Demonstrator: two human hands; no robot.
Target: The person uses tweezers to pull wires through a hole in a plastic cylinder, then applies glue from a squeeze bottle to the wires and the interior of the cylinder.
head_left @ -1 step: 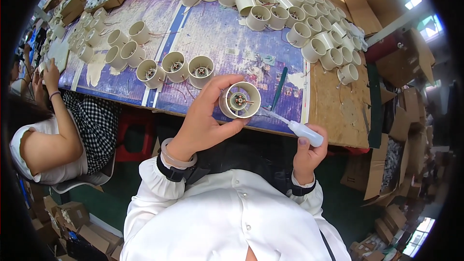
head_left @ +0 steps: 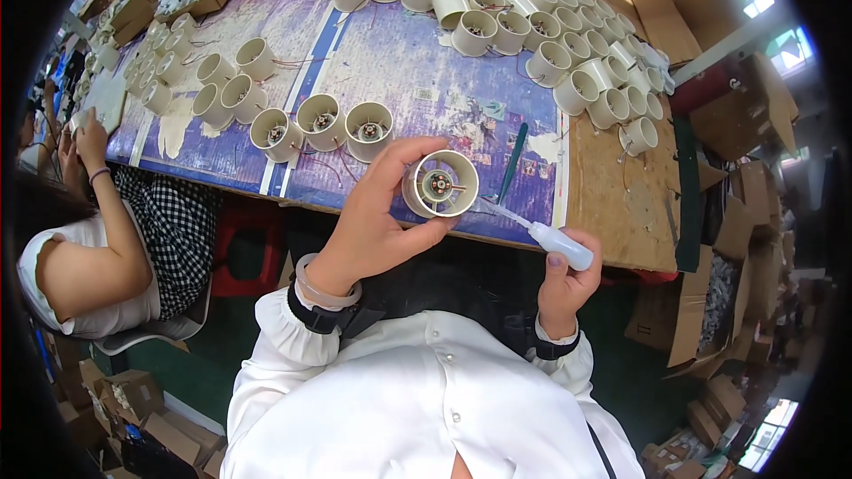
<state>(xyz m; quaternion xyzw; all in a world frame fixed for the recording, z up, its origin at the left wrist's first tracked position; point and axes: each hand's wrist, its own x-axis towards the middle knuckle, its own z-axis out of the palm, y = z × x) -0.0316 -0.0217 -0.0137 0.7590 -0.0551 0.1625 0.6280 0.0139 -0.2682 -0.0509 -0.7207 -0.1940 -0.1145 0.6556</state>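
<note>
My left hand (head_left: 377,217) is closed around a cream plastic fan housing (head_left: 441,184), its open end turned up toward me. Inside it show spokes and a round hub with a small circuit board and copper coils. In my right hand (head_left: 571,282) is a small translucent squeeze bottle (head_left: 561,246), tilted, its thin nozzle pointing up and left toward the housing without touching the hub. Three similar housings, (head_left: 369,131) the closest, stand on the table just beyond my left hand, with thin wires trailing. A dark green tweezer-like tool (head_left: 514,162) lies to the right of the held housing.
Many more cream housings (head_left: 510,33) crowd the table's far side, and others stand at the left. A co-worker (head_left: 98,257) sits at the left. Open cardboard boxes (head_left: 719,302) stand on the right, and a red stool (head_left: 247,244) is under the table (head_left: 621,204).
Both of my hands stay in place with the housing and the bottle. The co-worker's hand at the left has shifted slightly.
</note>
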